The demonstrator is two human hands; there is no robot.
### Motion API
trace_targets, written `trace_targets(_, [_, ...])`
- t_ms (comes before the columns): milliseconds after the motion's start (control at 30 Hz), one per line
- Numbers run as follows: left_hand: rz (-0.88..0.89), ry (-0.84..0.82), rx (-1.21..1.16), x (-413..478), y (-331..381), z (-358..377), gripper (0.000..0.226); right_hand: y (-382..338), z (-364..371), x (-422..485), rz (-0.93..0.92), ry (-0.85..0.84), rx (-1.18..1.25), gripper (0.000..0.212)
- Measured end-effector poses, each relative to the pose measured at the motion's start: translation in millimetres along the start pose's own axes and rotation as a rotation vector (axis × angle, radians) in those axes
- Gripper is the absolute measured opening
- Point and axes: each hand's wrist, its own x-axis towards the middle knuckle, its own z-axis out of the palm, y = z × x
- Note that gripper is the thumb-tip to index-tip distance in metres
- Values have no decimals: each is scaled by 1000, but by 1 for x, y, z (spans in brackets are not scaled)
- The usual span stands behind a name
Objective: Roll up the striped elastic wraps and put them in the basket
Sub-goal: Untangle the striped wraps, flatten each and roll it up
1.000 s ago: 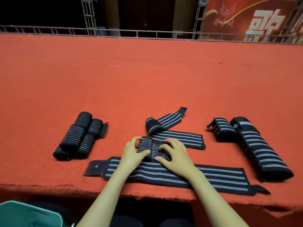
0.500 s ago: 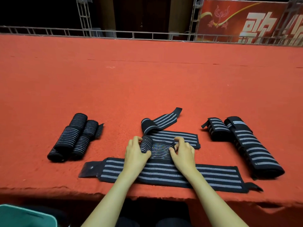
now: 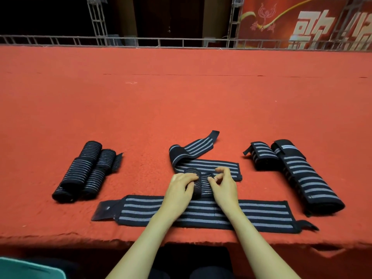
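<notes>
Two hands (image 3: 179, 190) (image 3: 223, 188), two flat wraps (image 3: 251, 216) (image 3: 211, 165), five rolled wraps (image 3: 80, 168) (image 3: 98, 174) (image 3: 201, 184) (image 3: 261, 158) (image 3: 308, 178), one basket (image 3: 30, 268)

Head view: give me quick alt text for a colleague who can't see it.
Both hands, left hand and right hand, grip a partly rolled striped wrap on a red carpeted surface. A flat wrap lies nearest; finished rolls sit left, folded wraps right, and a teal basket corner shows bottom left.

At seven o'clock the frame edge cuts the teal basket (image 3: 30, 268); both hands hide part of the small roll (image 3: 201, 186).
</notes>
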Motion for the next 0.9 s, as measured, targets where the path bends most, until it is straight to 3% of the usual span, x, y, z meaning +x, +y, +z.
trace_targets(200, [-249, 86, -162, 5, 5, 4, 33, -1, -3, -2, -2, -8, -6, 20])
trace_targets(433, [-451, -1, -181, 9, 7, 2, 47, 0, -3, -3, -18, -2, 13, 17])
trace_targets(533, [-461, 0, -174, 12, 12, 6, 38, -1, -5, -4, -17, -12, 69, 15])
trace_targets(767, [-321, 102, -113, 13, 29, 31, 45, -1, -17, 0, 53, -79, 187, 12])
trace_targets(900, [-229, 0, -350, 11, 33, 30, 18, -8, -44, 12, 236, -244, 176, 26])
